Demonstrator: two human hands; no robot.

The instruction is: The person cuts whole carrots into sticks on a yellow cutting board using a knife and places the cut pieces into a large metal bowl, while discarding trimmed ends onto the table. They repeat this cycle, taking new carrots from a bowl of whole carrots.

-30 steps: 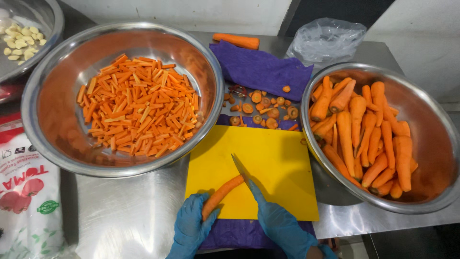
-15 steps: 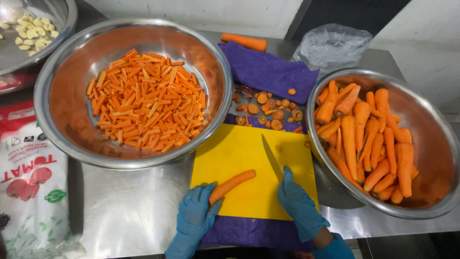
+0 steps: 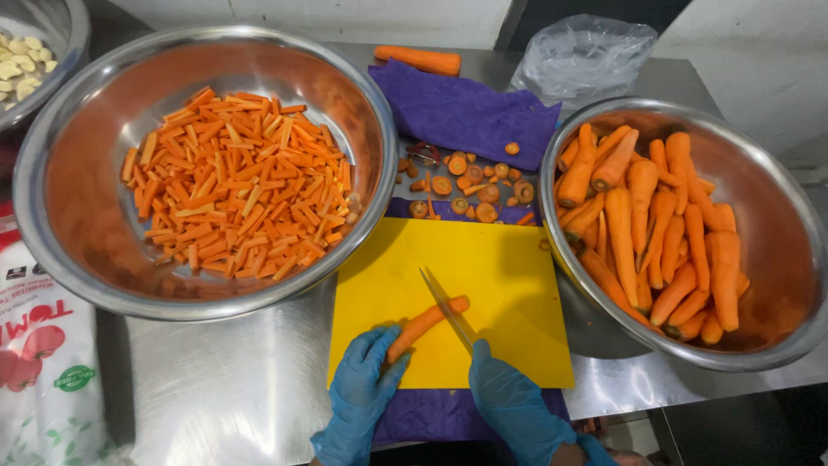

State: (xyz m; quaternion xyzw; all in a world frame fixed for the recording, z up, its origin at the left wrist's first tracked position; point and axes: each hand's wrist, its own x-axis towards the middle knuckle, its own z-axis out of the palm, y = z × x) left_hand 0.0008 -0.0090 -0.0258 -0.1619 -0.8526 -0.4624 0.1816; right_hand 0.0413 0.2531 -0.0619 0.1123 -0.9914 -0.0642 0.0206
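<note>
Bottom centre of the frame: the left hand (image 3: pixel 362 397) in a blue glove is clamped around the lower end of a whole peeled orange carrot (image 3: pixel 424 325) lying slanted on the flat yellow plastic cutting board (image 3: pixel 509 285), while the blue-gloved right hand (image 3: pixel 509 401) grips a steel kitchen knife (image 3: pixel 447 308) with its blade set across the carrot near the upper tip. Upper left there's a big round steel bowl (image 3: pixel 60 216) full of orange carrot sticks (image 3: pixel 241 181), and on the right a second steel bowl (image 3: pixel 776 224) piled with whole peeled carrots (image 3: pixel 655 216). Above the board, round carrot end scraps (image 3: pixel 470 185) sit by a crumpled purple cloth (image 3: pixel 457 108).
</note>
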